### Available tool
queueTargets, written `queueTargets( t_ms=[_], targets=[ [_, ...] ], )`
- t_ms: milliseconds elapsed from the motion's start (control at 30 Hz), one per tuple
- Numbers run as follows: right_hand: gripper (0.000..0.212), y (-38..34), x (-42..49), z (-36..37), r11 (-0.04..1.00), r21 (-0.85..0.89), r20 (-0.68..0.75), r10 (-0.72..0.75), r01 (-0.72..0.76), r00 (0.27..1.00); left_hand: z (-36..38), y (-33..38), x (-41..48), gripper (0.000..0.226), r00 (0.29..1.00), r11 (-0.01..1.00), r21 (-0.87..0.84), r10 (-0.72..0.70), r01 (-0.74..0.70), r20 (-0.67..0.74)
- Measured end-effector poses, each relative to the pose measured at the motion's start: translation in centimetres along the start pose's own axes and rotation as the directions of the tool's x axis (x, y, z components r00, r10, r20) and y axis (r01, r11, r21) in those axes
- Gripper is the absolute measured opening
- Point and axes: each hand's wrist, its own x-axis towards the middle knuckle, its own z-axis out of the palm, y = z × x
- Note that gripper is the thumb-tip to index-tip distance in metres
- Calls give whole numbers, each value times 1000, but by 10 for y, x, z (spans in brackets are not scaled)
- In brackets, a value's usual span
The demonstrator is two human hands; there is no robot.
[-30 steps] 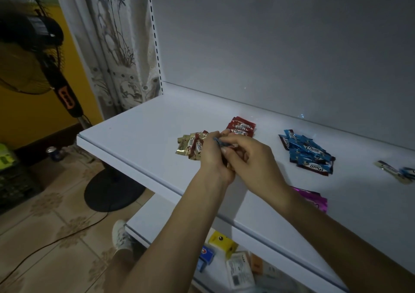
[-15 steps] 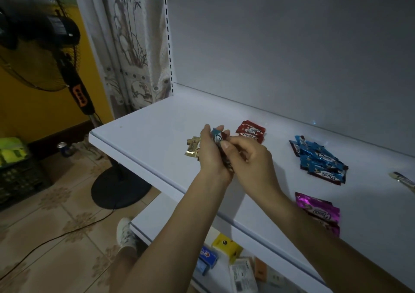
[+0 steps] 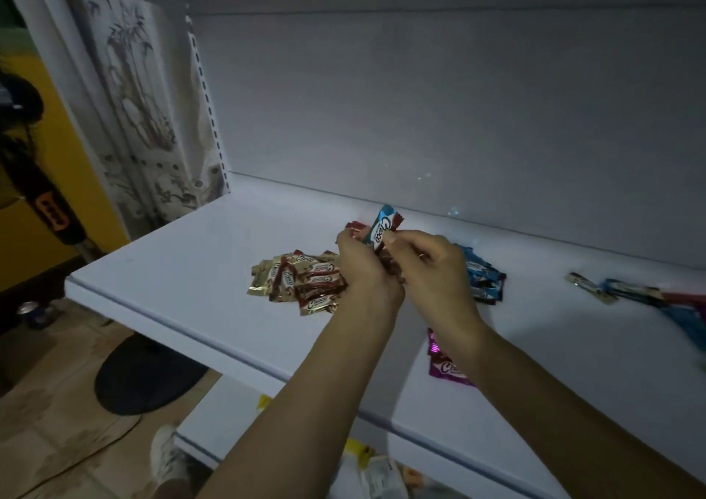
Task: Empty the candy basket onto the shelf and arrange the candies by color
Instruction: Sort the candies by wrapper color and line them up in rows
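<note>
Above the white shelf (image 3: 191, 269), my left hand (image 3: 365, 265) grips a bunch of candies. My right hand (image 3: 428, 265) pinches a blue candy (image 3: 380, 227) that sticks up from that bunch. A gold candy pile (image 3: 301, 279) lies on the shelf just left of my left hand. The red pile (image 3: 353, 228) is mostly hidden behind my hands. Behind my right hand lies the blue pile (image 3: 483, 280). A pink candy (image 3: 443, 365) lies near the front edge under my right forearm. No basket is in view.
Several loose mixed candies (image 3: 626, 290) lie at the shelf's right end. A standing fan (image 3: 46, 208) with a round base (image 3: 149, 376) is on the floor to the left, beside a curtain (image 3: 141, 116). A lower shelf holds small boxes (image 3: 382, 475).
My hands have risen off the shelf, and the blue candy now stands higher out of the bunch between my right fingers. The camera has tilted up and shifted, uncovering the gold pile.
</note>
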Motion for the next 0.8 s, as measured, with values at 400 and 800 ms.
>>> queueTargets(
  t_ms=[400, 800],
  targets=[
    [32, 82, 55, -106, 788, -568, -1, 288, -238, 958, 10, -19, 13, 27, 1000, 959, 284, -14, 11, 8],
    [35, 44, 38, -85, 942, -334, 92, 71, -36, 993, 6, -26, 2, 23, 986, 957, 289, -36, -13, 164]
  ],
)
